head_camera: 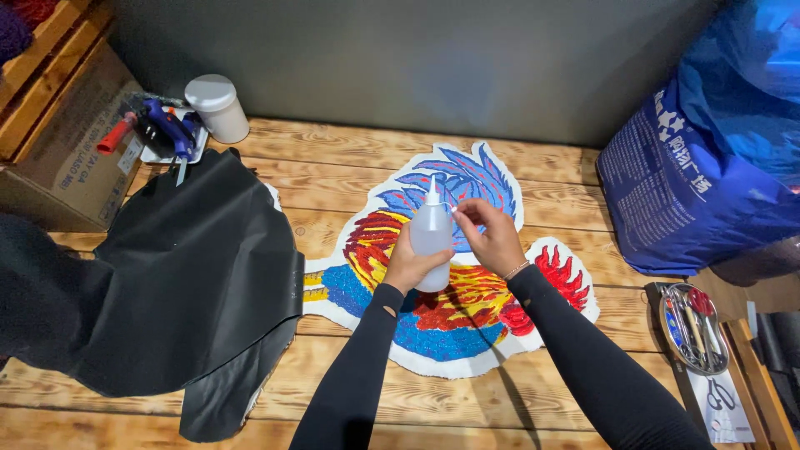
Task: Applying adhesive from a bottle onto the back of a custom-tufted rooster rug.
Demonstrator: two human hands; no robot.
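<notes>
Head view: your left hand (408, 265) wrapped round white squeeze bottle (432, 237), held upright over rooster-shaped rug (450, 325) at table centre. Your right hand (492, 237), fingers pinched together at bottle's nozzle. Black fabric (183, 283) w/ folds lies left, just beside rug. Blue bag (708, 167) far right; tool tray (696, 329) near right edge.

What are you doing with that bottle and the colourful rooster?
A person in black sleeves stands at a wooden table. The left hand grips a white plastic squeeze bottle upright, and the right hand pinches near its nozzle tip. Beneath lies a rooster-shaped tufted rug piece in red, yellow and blue. A black fabric sheet lies at the left.
</notes>
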